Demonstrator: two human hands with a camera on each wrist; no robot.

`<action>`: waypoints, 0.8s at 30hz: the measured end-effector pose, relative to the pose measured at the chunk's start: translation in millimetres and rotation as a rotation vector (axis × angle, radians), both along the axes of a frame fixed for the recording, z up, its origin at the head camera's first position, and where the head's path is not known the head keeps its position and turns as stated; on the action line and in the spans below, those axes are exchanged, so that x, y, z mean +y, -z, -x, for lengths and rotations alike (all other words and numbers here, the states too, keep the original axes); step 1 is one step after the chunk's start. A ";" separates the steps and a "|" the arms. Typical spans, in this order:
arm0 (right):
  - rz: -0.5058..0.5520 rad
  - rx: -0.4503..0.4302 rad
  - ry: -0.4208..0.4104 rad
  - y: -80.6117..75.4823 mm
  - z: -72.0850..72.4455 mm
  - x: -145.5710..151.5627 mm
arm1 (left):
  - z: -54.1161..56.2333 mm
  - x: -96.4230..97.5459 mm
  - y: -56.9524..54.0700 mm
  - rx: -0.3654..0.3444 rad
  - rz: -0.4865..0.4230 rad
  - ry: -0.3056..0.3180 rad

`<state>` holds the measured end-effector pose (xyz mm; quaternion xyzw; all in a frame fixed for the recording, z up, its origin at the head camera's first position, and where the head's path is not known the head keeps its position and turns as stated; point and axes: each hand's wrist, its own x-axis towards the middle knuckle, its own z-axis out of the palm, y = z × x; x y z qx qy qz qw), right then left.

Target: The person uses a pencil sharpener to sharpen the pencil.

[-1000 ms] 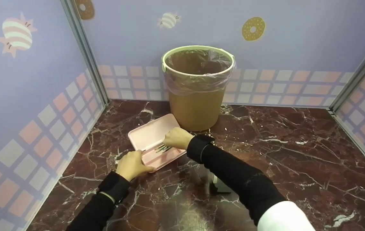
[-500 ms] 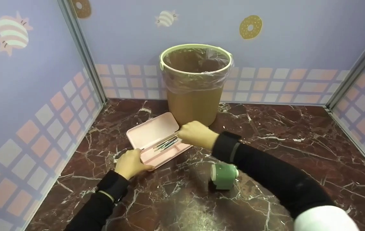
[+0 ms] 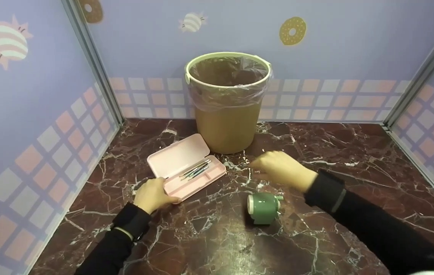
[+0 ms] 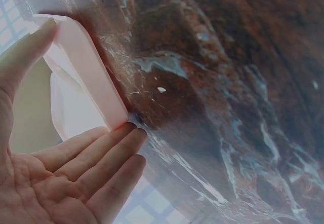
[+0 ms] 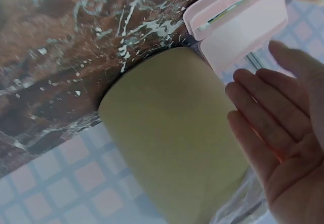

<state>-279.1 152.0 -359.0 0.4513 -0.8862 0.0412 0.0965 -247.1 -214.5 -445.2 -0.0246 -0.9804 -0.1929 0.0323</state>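
Note:
A pink pencil case [image 3: 192, 168] lies with its lid up on the marbled table, left of centre. Several slim pencils [image 3: 196, 170] are in its tray. At the case's near left end, my left hand [image 3: 154, 195] holds it between thumb and fingertips; the left wrist view shows the thumb on one edge of the case [image 4: 88, 67] and fingers at the other. My right hand [image 3: 283, 170] is in the air right of the case, fingers loosely bent; in the right wrist view nothing shows in its palm. Below that hand is a small green device [image 3: 264, 208] with a pale round face and a side knob.
Just behind the case stands a tan bin [image 3: 227, 126] with a pale rim and a clear plastic liner. Small light crumbs lie on the table [image 3: 335, 229] between bin and green device. Patterned panels [image 3: 327, 46] enclose the back and both sides.
My right hand has come away from the pencils in the case and moved right, uncovering the green device. My left hand has stayed at the case's end.

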 end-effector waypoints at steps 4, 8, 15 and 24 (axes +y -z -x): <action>0.073 -0.070 -0.013 9.3 -14.5 21.1 | -0.3 -0.2 -0.5 0.003 0.005 -0.005; 0.149 -0.116 -0.015 21.5 -26.2 39.7 | 0.1 0.2 -0.3 0.004 0.004 -0.007; 0.192 -0.235 0.024 37.8 -42.6 58.8 | 0.1 0.9 -0.6 0.010 0.001 -0.005; 0.191 -0.299 0.043 57.4 -46.7 58.3 | 0.4 2.2 -0.8 0.008 0.002 -0.013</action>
